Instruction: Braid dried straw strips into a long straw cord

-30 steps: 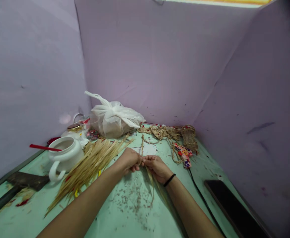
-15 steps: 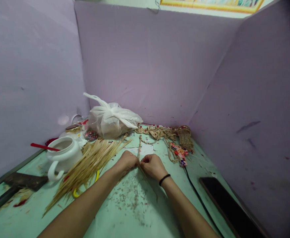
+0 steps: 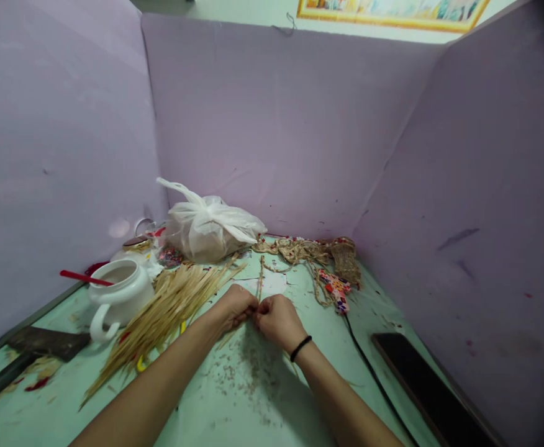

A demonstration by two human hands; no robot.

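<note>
The left hand (image 3: pixel 240 307) pinches the near end of the braided cord (image 3: pixel 261 280), which stretches ahead on the worktop (image 3: pixel 197 422). The right hand (image 3: pixel 280 319), fingers pressed together there, sits closer against the left than half a second ago.

Lilac panels (image 3: pixel 67 124) rise on three sides of this pale green tabletop (image 3: pixel 207 422), dark scuffs (image 3: pixel 458 238) streaking the right-hand panel (image 3: pixel 486 161), and up there, over the back panel's (image 3: pixel 272 124) top edge, a yellow-framed picture (image 3: pixel 393 13) shows on a pale wall (image 3: pixel 244 11)!
</note>
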